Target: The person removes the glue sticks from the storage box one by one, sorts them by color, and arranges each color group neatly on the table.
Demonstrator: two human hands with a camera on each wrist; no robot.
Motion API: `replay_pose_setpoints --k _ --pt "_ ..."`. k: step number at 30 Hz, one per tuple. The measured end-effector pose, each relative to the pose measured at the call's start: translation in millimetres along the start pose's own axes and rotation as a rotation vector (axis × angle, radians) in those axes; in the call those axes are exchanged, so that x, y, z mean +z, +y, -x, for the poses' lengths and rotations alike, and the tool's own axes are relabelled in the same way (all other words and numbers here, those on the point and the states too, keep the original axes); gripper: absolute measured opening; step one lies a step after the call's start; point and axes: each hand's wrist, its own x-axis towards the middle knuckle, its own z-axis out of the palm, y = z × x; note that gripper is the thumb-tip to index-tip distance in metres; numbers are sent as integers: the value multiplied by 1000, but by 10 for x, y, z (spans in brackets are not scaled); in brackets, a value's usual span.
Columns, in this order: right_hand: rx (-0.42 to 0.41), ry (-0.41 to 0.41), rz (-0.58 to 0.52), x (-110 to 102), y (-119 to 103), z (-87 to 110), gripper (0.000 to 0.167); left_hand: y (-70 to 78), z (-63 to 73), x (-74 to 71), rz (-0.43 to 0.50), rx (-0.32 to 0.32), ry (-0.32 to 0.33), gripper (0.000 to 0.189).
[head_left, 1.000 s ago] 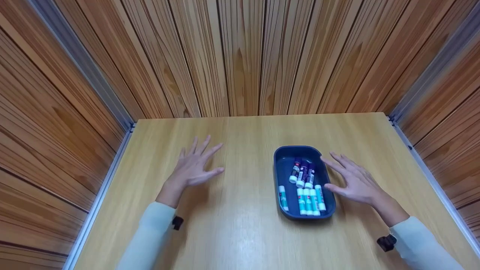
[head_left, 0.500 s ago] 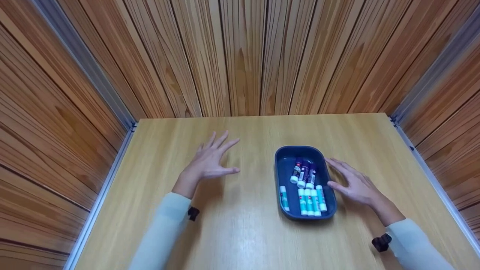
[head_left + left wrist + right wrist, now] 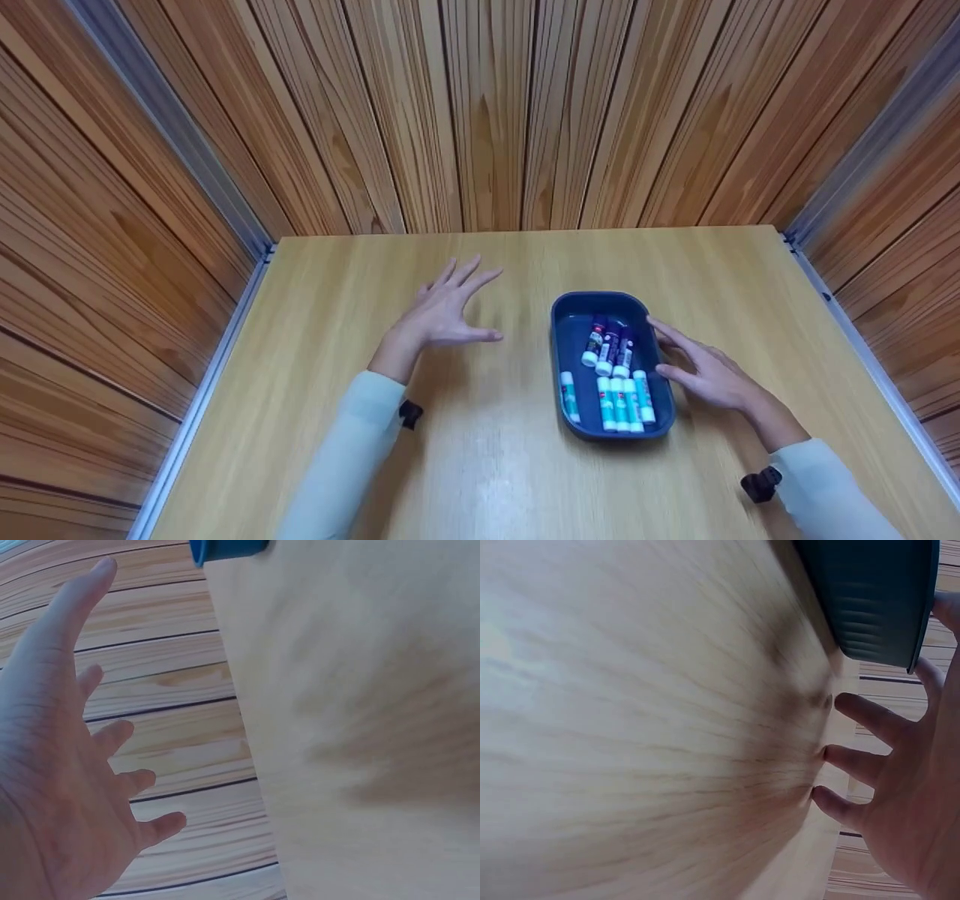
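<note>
A dark blue oblong tray (image 3: 600,300) rests on the table, right of the middle. Inside lie glue sticks: three purple ones with white caps (image 3: 609,349) in the far half, and several teal-and-white ones (image 3: 620,405) in the near half, one apart at the left wall. My right hand (image 3: 709,373) is at the tray's right side, thumb and forefinger right at the rim, the other fingers spread beside its outer wall in the right wrist view. My left hand (image 3: 444,309) hovers over the table left of the tray, fingers spread, holding nothing.
The light wooden table (image 3: 495,465) is enclosed by wood-plank walls (image 3: 487,112) at the back and both sides. Grey metal rails (image 3: 206,405) run along the table's side edges. A small black camera (image 3: 761,485) sits at each wrist.
My left hand has moved right and slightly away, closer to the tray. My right hand has settled at the tray's right rim, its fingers drawn back a little from over it.
</note>
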Motion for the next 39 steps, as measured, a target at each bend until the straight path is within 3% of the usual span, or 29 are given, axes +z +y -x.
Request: replay_pose_setpoints --k 9,19,39 --pt "6 2 -14 2 7 15 80 193 -181 -14 52 -7 -6 107" --pt "-21 10 -28 -16 14 -21 79 405 -392 -92 34 0 2 108" --pt "-41 23 -47 15 25 -22 78 810 -652 383 57 18 -59 102"
